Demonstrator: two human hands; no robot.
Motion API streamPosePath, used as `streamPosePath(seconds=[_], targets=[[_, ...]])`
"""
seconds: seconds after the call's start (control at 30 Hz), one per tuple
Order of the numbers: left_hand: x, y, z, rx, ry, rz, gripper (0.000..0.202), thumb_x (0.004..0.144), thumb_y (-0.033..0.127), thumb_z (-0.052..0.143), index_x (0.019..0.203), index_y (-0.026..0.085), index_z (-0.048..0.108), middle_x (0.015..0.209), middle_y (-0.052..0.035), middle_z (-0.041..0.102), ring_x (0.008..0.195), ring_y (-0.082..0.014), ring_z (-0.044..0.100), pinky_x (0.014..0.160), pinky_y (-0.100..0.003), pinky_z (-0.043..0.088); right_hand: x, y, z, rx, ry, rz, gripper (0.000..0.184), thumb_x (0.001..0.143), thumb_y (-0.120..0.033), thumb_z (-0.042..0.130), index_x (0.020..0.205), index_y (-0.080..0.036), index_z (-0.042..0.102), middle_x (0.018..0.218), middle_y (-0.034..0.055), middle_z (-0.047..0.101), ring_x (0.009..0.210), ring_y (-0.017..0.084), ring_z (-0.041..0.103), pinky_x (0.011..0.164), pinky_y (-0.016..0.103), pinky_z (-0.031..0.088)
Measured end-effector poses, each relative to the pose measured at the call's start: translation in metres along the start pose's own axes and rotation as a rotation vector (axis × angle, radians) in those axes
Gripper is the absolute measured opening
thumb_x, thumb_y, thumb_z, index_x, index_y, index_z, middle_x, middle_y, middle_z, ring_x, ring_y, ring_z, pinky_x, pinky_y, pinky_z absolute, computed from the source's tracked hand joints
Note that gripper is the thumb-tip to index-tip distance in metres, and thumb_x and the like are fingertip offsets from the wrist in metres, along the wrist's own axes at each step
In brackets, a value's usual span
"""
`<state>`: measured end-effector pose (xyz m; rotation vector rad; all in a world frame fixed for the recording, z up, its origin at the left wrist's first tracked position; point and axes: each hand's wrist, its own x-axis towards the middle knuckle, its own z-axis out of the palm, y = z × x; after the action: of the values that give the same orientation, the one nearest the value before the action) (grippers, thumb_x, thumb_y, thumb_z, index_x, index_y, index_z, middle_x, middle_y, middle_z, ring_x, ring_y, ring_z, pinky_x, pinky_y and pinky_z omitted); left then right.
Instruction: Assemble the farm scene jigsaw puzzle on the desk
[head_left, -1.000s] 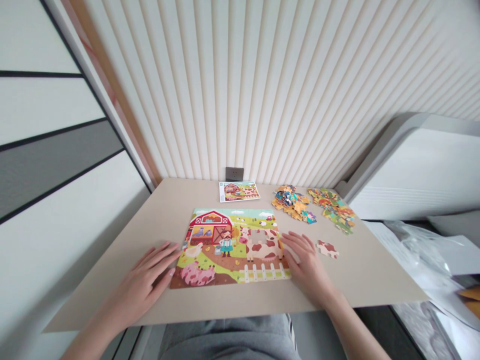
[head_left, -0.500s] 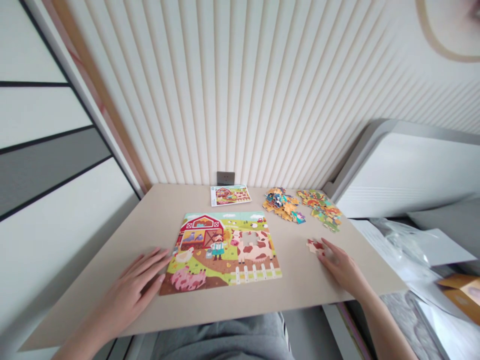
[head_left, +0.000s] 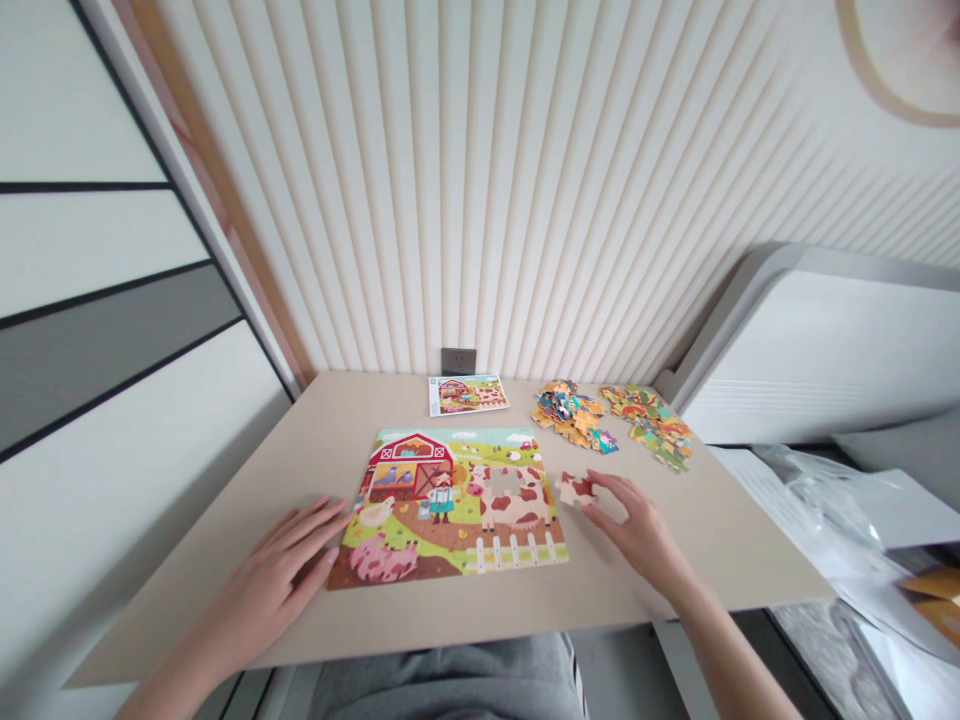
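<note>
A fluted cream wall panel (head_left: 480,200) fills the top of the frame, with a white-and-grey panelled door (head_left: 97,400) at the left and a large white furniture unit (head_left: 817,370) at the right. Clear plastic wrap (head_left: 817,500) and orange cardboard (head_left: 937,597) lie at the lower right. Grey trousers (head_left: 450,680) show at the bottom edge, below the beige table (head_left: 480,610).

A farm-scene jigsaw puzzle (head_left: 450,510) lies near the middle of the table, showing a red barn, a farmer, a pig and a cow, with a pale gap (head_left: 510,483) in the cow's body. Behind it, near the wall socket (head_left: 458,361), is a small picture card (head_left: 468,394) of the same scene; any print on it is too small to read. Two heaps of loose puzzle pieces (head_left: 566,415) (head_left: 652,425) lie at the upper right of the table.

The person's left hand (head_left: 277,570) rests open and flat, holding nothing, its fingertips at the puzzle's left edge. The right hand (head_left: 630,525) is curled, its fingertips (head_left: 600,482) pinching a cream and red-brown jigsaw piece (head_left: 574,488) just beside the puzzle's right edge.
</note>
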<state>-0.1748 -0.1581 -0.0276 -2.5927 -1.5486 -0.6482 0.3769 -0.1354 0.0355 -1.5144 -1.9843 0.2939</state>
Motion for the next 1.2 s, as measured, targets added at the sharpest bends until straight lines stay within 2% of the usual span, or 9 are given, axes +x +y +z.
streamPosePath(seconds=[0.1, 0.17, 0.27, 0.33, 0.5, 0.67, 0.87, 1.0, 1.2], targets=[[0.001, 0.002, -0.001, 0.020, 0.007, 0.013, 0.055, 0.101, 0.043, 0.058, 0.154, 0.033, 0.049, 0.158, -0.0014, 0.050, 0.146, -0.0252, 0.048, 0.125, -0.040, 0.037, 0.030, -0.040, 0.026, 0.068, -0.092, -0.108, 0.042, 0.096, -0.037, 0.066, 0.136, -0.027, 0.064, 0.133, 0.0098, 0.069, 0.125, 0.029, 0.062, 0.109, 0.049, 0.047], [0.001, 0.003, -0.001, 0.040, 0.005, 0.021, 0.053, 0.101, 0.043, 0.057, 0.153, 0.032, 0.051, 0.158, -0.0013, 0.050, 0.146, -0.0251, 0.048, 0.125, -0.041, 0.037, 0.049, -0.055, 0.045, 0.076, -0.137, -0.143, 0.042, 0.093, -0.030, 0.068, 0.134, -0.027, 0.066, 0.130, 0.0094, 0.071, 0.123, 0.029, 0.063, 0.108, 0.048, 0.047], [0.001, 0.005, -0.001, 0.060, -0.009, 0.014, 0.052, 0.102, 0.042, 0.056, 0.153, 0.032, 0.051, 0.159, -0.0009, 0.049, 0.146, -0.0251, 0.047, 0.126, -0.043, 0.035, 0.067, -0.062, 0.068, 0.094, -0.172, -0.183, 0.044, 0.089, -0.025, 0.070, 0.133, -0.027, 0.068, 0.128, 0.0082, 0.072, 0.121, 0.029, 0.064, 0.108, 0.048, 0.047], [0.000, 0.006, -0.001, 0.067, -0.025, 0.008, 0.052, 0.102, 0.041, 0.056, 0.154, 0.033, 0.050, 0.159, -0.0003, 0.048, 0.147, -0.0251, 0.046, 0.127, -0.044, 0.034, 0.071, -0.061, 0.076, 0.106, -0.188, -0.190, 0.044, 0.088, -0.025, 0.070, 0.132, -0.028, 0.068, 0.126, 0.0072, 0.072, 0.120, 0.029, 0.064, 0.107, 0.048, 0.047], [-0.001, 0.009, -0.003, 0.064, -0.044, -0.021, 0.054, 0.102, 0.040, 0.056, 0.155, 0.034, 0.047, 0.162, 0.0015, 0.044, 0.151, -0.0261, 0.040, 0.126, -0.046, 0.035, 0.064, -0.059, 0.075, 0.125, -0.203, -0.147, 0.041, 0.090, -0.025, 0.066, 0.131, -0.030, 0.068, 0.124, 0.0062, 0.073, 0.115, 0.028, 0.065, 0.104, 0.047, 0.048], [0.000, 0.011, -0.006, 0.055, -0.055, -0.028, 0.053, 0.103, 0.040, 0.055, 0.155, 0.034, 0.047, 0.162, 0.0013, 0.044, 0.151, -0.0260, 0.041, 0.126, -0.046, 0.035, 0.063, -0.060, 0.072, 0.118, -0.192, -0.130, 0.040, 0.090, -0.025, 0.066, 0.129, -0.029, 0.069, 0.122, 0.0067, 0.074, 0.115, 0.028, 0.065, 0.105, 0.047, 0.047], [0.002, 0.015, -0.009, 0.029, -0.031, -0.033, 0.052, 0.102, 0.040, 0.055, 0.154, 0.034, 0.049, 0.160, 0.0010, 0.048, 0.149, -0.0250, 0.043, 0.126, -0.043, 0.036, 0.063, -0.065, 0.076, 0.069, -0.185, -0.155, 0.032, 0.094, -0.031, 0.066, 0.126, -0.031, 0.070, 0.133, 0.0054, 0.069, 0.125, 0.028, 0.060, 0.109, 0.046, 0.043], [0.002, 0.015, -0.009, 0.017, -0.029, -0.042, 0.051, 0.102, 0.040, 0.055, 0.153, 0.034, 0.051, 0.160, 0.0016, 0.048, 0.150, -0.0245, 0.042, 0.126, -0.044, 0.035, 0.064, -0.072, 0.080, 0.063, -0.171, -0.168, 0.032, 0.095, -0.032, 0.067, 0.127, -0.031, 0.069, 0.125, 0.0046, 0.073, 0.119, 0.026, 0.063, 0.108, 0.045, 0.042], [0.003, 0.013, -0.009, 0.016, -0.019, -0.031, 0.051, 0.102, 0.041, 0.056, 0.152, 0.034, 0.052, 0.158, 0.0006, 0.050, 0.148, -0.0247, 0.046, 0.125, -0.043, 0.037, 0.070, -0.078, 0.086, 0.051, -0.197, -0.184, 0.033, 0.093, -0.028, 0.067, 0.125, -0.033, 0.072, 0.122, 0.0044, 0.075, 0.122, 0.026, 0.061, 0.111, 0.046, 0.038]])
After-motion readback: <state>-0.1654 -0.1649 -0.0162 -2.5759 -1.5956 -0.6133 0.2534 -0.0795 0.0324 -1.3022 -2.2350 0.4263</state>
